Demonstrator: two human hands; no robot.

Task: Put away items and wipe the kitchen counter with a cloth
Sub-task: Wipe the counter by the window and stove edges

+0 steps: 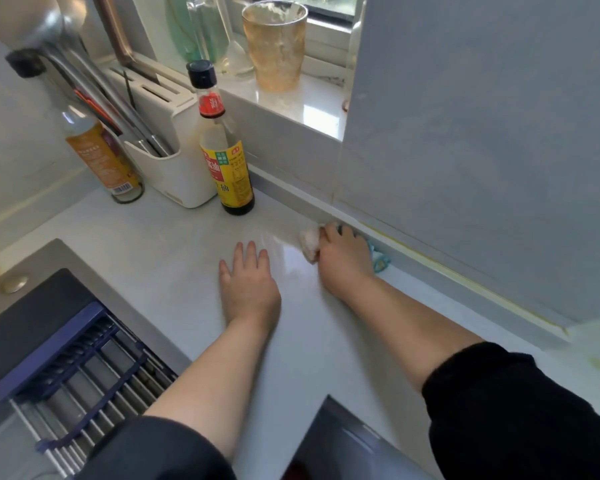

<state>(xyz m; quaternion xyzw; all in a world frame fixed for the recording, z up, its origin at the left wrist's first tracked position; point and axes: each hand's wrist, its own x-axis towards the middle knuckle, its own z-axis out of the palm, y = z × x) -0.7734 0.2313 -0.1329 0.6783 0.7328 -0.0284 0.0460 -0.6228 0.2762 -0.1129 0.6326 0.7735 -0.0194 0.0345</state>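
My right hand (343, 259) presses a bunched cloth (310, 242), white with a blue edge, onto the pale kitchen counter (174, 258) right against the back wall ledge. Most of the cloth is hidden under the fingers. My left hand (248, 284) lies flat on the counter, palm down with fingers spread, a short way left of the cloth and holding nothing. A soy sauce bottle (226, 161) with a yellow label stands upright at the back of the counter, apart from both hands.
A white knife block (177, 157) with utensils and an orange-labelled bottle (99, 154) stand at the back left. An amber glass (276, 43) sits on the window sill. A sink with a blue-framed rack (66, 368) lies at the left. A dark cooktop corner (340, 441) shows at the front.
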